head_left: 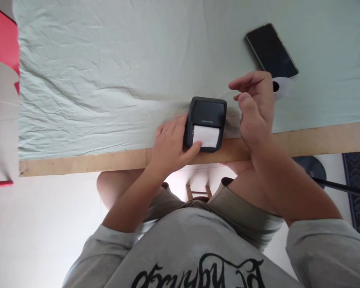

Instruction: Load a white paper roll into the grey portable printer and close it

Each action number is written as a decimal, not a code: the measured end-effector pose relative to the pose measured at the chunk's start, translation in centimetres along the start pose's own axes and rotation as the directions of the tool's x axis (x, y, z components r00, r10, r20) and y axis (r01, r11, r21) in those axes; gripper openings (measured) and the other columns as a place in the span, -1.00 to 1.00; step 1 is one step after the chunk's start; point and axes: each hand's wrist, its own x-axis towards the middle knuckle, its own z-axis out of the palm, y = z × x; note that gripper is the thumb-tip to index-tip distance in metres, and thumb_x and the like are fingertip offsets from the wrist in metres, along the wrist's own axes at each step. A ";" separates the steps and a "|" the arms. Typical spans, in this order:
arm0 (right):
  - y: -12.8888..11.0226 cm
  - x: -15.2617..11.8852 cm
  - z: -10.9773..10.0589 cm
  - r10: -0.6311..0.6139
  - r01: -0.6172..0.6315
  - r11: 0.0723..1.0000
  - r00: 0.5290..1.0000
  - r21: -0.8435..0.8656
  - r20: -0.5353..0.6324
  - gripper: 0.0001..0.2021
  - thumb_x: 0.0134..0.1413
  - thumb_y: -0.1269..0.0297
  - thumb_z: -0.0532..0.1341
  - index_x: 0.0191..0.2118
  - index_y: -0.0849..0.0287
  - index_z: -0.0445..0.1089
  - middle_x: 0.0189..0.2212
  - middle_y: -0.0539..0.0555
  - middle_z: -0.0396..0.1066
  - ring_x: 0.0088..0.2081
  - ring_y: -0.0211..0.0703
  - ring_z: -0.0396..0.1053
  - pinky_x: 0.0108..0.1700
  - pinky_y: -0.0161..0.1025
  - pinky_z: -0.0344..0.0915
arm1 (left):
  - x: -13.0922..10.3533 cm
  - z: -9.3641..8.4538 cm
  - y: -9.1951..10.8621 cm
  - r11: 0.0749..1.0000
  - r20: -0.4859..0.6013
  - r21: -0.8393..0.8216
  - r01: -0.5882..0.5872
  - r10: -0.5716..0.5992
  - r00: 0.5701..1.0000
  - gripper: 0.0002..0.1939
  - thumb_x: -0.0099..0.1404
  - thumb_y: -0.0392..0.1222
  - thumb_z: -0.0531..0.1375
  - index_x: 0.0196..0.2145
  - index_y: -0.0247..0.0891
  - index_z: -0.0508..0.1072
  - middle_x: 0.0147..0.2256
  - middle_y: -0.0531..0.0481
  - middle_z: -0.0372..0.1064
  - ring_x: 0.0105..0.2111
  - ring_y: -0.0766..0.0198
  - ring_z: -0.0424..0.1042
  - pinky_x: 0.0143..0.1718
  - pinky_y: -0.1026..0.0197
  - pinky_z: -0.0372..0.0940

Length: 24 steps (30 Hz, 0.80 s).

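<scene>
Gripping one printer (pixel 209 112): left hand (pixel 171 142), fingers along its side
Right hand (pixel 257 106): fingers parted, half-curled
Paper (pixel 206 135): one piece, on printer
Phone (pixel 270 50): one
White roll (pixel 283 86): one, partly hand-hidden

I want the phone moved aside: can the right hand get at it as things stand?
Probably yes. The right hand is close to the phone, and its screen is uncovered. The white roll beside its near end could crowd that edge, but both long sides look free.
</scene>
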 end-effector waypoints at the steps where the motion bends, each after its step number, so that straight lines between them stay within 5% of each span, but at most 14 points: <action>1: 0.1 -0.1 0.0 0.004 -0.004 1.000 1.000 -0.016 0.028 -0.81 0.31 0.13 0.14 0.00 -0.10 0.32 -0.02 0.06 0.47 0.08 0.05 0.48 0.05 0.10 0.44 | 0.0 0.0 0.0 1.000 -0.001 0.005 0.000 0.000 1.000 -0.25 0.45 0.15 0.05 0.39 -0.44 0.21 0.28 -0.38 0.39 0.27 -0.20 0.36 0.30 -0.17 0.17; 11: 0.8 -0.1 0.0 0.099 -0.030 0.983 0.918 -0.183 0.383 -0.66 0.22 0.01 0.31 0.08 -0.18 0.36 0.08 0.06 0.52 0.11 0.15 0.50 0.18 0.22 0.48 | -0.1 0.1 -0.2 0.999 -0.024 -0.004 -0.052 0.051 0.998 -0.28 0.53 0.18 -0.04 0.38 -0.44 0.21 0.28 -0.39 0.38 0.27 -0.18 0.37 0.27 -0.13 0.17; 24: 0.0 1.3 -0.8 0.185 -0.085 0.975 0.827 -0.206 0.531 -0.56 0.16 0.07 0.34 0.15 -0.14 0.38 0.13 0.06 0.50 0.08 0.17 0.48 0.17 0.29 0.48 | 0.0 0.0 0.2 1.000 -0.002 0.016 -0.015 0.015 1.000 -0.27 0.45 0.14 0.07 0.38 -0.41 0.21 0.29 -0.38 0.37 0.29 -0.21 0.35 0.31 -0.18 0.15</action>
